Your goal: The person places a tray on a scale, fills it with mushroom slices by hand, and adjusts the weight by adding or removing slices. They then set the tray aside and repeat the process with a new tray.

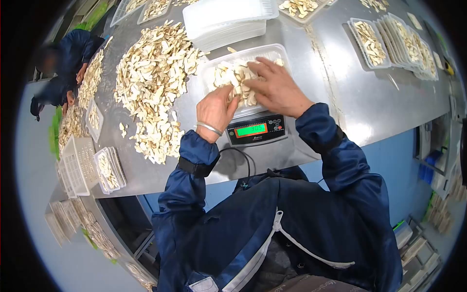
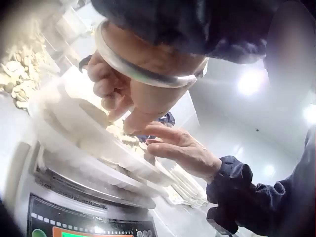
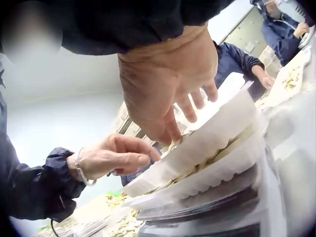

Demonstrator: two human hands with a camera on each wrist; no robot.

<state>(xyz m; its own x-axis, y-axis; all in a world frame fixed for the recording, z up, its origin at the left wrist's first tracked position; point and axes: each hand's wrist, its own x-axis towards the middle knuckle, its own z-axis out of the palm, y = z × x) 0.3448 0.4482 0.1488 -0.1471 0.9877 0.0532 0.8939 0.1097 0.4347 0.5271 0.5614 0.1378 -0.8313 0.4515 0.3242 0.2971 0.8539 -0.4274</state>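
A clear plastic tray (image 1: 281, 50) with pale mushroom slices (image 1: 224, 74) sits on a digital scale (image 1: 255, 130), whose green display is lit. Seen from the wrists, the tray (image 3: 217, 133) is stacked on another one, with slices between them. My left hand (image 1: 214, 111), with a bracelet at its wrist, reaches over the near left rim; its loosely bent fingers and thumb touch the slices. From the right, my right hand (image 1: 281, 90) lies over the tray with its fingers spread. In the right wrist view, its thumb and fingertips reach down to the slices.
A large heap of slices (image 1: 153, 68) covers the metal table on the left. Behind the tray stands a stack of empty trays (image 1: 228, 29). Filled trays (image 1: 372, 44) stand at the right. A white basket (image 1: 80, 160) is at the left edge; other people work beyond.
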